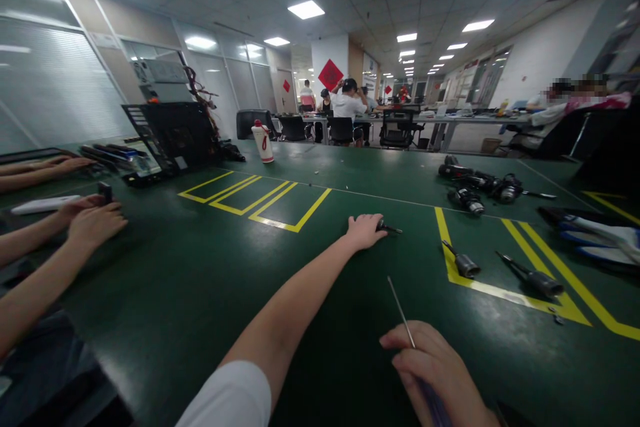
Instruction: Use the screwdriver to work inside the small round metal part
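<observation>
My left hand [364, 231] reaches far out over the green table [210, 280] and its fingers close on a small dark tool [389, 229] lying on the surface. My right hand [433, 370] is near the bottom edge, fingers wrapped round a thin screwdriver [401, 310] whose metal shaft points up and away. Two dark-handled screwdrivers [463, 263] [533, 277] lie to the right inside a yellow-taped area.
Another person's arms and hands [93, 220] rest on the table at left, next to a white bar [43, 204]. A black rack [173, 137], a white bottle [263, 141], dark camera-like parts [480, 187] and blue-white items [597, 237] also sit on the table. People work at desks behind.
</observation>
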Available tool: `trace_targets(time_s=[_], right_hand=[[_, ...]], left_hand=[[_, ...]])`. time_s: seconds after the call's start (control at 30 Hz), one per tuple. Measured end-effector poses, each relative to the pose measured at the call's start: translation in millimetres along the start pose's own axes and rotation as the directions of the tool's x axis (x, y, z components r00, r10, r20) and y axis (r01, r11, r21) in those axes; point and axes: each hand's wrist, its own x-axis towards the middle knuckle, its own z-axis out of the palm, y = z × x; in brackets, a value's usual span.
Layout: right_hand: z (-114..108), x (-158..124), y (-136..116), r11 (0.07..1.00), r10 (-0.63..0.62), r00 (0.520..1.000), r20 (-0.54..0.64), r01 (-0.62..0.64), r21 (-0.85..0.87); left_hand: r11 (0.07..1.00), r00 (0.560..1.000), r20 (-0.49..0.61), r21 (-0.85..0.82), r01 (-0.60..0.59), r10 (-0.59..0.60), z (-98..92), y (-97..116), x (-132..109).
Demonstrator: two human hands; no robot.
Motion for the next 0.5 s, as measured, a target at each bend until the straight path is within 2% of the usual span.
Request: trace_targets(time_s=[0.2,0.33,0.4,0.5], right_hand=[[-2,4,-12,0.968,0.242,0.970,-0.019,-0.240,0.068],[-2,-1,-4,0.916,0.354,0.935,0.017,-0.350,0.196],[-2,-4,2,0.852,0.444,0.894,0.054,-0.440,0.283],[-1,-8,11,0.672,0.602,0.788,0.130,-0.587,0.451]], left_hand=[[0.991,0.989,-0.139,-0.109,-0.071,0.056,-4.9,-9,-36],[0.959,0.935,-0.339,-0.215,-0.186,0.106,-7.3,-17,-64],[0.952,0.921,-0.360,-0.201,-0.229,0.146,-8.7,-21,-77],[0.935,0.914,-0.318,-0.163,-0.315,0.253,-10.3,-23,-91]])
